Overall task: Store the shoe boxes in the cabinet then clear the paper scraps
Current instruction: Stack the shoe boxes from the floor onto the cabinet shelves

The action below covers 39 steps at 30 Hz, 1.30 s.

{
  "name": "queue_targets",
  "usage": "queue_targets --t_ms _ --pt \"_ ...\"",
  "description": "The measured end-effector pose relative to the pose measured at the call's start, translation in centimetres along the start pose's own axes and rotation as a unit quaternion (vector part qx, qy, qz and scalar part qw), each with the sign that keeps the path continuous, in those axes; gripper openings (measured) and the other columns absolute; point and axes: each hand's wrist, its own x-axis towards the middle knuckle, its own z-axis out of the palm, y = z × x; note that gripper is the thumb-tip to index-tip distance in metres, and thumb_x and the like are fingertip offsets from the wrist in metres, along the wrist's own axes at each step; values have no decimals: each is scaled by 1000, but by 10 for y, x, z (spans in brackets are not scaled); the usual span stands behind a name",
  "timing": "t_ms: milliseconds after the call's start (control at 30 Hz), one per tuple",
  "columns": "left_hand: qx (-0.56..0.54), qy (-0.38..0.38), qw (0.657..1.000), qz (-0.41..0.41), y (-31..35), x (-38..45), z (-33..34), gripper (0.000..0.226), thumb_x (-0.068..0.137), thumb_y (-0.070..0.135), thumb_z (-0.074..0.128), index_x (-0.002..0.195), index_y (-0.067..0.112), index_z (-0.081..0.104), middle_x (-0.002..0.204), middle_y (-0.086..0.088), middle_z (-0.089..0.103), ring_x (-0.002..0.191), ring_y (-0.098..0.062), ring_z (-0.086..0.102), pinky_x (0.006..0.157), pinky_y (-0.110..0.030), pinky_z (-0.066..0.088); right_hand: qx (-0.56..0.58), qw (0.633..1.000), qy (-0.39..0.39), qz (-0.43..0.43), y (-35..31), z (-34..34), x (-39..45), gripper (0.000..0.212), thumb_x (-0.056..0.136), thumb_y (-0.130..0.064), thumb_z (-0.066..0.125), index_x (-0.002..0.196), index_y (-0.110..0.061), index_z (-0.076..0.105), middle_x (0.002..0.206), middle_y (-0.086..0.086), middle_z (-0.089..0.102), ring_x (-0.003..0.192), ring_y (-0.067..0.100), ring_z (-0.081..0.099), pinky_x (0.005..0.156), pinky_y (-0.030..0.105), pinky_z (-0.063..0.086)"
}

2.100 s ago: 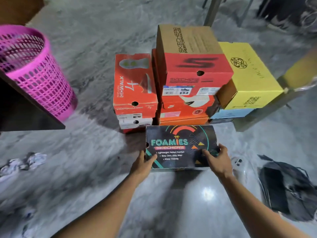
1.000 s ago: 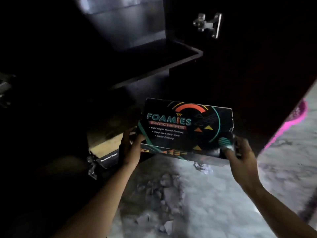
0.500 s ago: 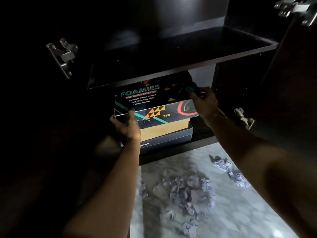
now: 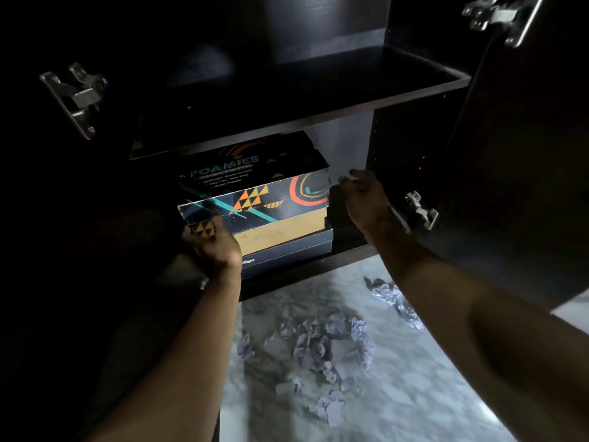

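Note:
The black Foamies shoe box (image 4: 255,183) lies on the lower shelf of the dark cabinet (image 4: 318,94), stacked on a tan box (image 4: 283,229) and a dark blue box (image 4: 287,250). My left hand (image 4: 212,245) holds the Foamies box at its front left corner. Just right of the box, my right hand (image 4: 365,199) hovers with fingers apart, off the box. Crumpled paper scraps (image 4: 325,342) lie on the marble floor below the cabinet.
Both cabinet doors stand open, with metal hinges at the left (image 4: 76,97) and right (image 4: 420,210). The upper shelf (image 4: 318,74) holds nothing that I can see. More scraps (image 4: 395,301) lie near the right door.
I carried the Foamies box from the floor stack into the cabinet and set it on the stacked boxes. My right hand has come off its right end.

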Motion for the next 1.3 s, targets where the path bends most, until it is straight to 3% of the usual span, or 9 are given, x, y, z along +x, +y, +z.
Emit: queue_targets --t_ms 200,300,367,433,600,800,900,1067,1300 --pt "7 -30 997 67 -8 -72 0 68 81 47 55 124 -5 58 121 -25 64 119 -47 57 101 -52 49 14 999 21 -27 25 -74 -79 18 94 -3 66 109 -13 65 101 -4 68 98 18 64 91 32 49" --pt "52 -129 982 128 -27 -132 13 37 82 30 61 109 5 66 97 -5 64 101 -41 64 93 -48 54 -57 997 37 -31 44 -124 -135 16 92 -12 70 104 -23 69 107 -8 71 101 12 68 88 29 54" --pt "58 -238 962 123 -35 -179 25 17 89 15 63 106 11 65 102 -15 69 89 -25 66 87 -31 57 -105 993 42 -29 59 -162 -171 15 91 -23 68 104 -24 72 112 -12 70 106 7 65 91 25 52" --pt "62 -336 931 128 -41 -228 38 13 96 1 61 106 6 67 101 -13 72 83 -17 66 73 -9 50 -138 988 59 -24 74 -203 -200 19 89 -28 64 106 -23 72 113 -11 68 106 5 64 91 23 52" --pt "84 -526 835 137 -56 -346 63 17 88 14 58 93 24 71 78 12 71 75 -25 71 69 -35 57 -191 966 171 9 107 -304 -250 18 87 -26 65 102 -20 73 106 -8 69 97 12 66 87 34 56" --pt "125 -703 693 104 -91 -482 77 11 84 27 65 93 25 71 77 15 73 80 -21 73 81 -34 61 -227 911 334 81 136 -406 -331 33 82 -35 53 103 -18 72 106 6 68 105 27 64 96 40 51" --pt "181 -739 644 78 -100 -544 83 26 92 24 74 116 16 69 105 -1 72 92 -21 68 76 -17 50 -241 861 426 139 146 -440 -373 42 80 -38 52 113 -20 69 115 11 61 112 30 57 98 33 43" --pt "262 -758 597 16 -114 -602 99 68 92 60 61 151 29 46 148 -12 55 128 -30 60 104 -39 48 -214 850 422 232 149 -463 -400 53 92 -27 64 141 -11 53 138 15 57 130 34 50 109 38 40" --pt "219 -774 584 -109 -120 -610 87 52 79 75 65 116 38 67 110 3 79 96 -23 76 78 -42 61 -173 840 410 310 143 -474 -385 69 92 -44 63 146 -8 42 138 21 58 127 41 53 110 49 43"
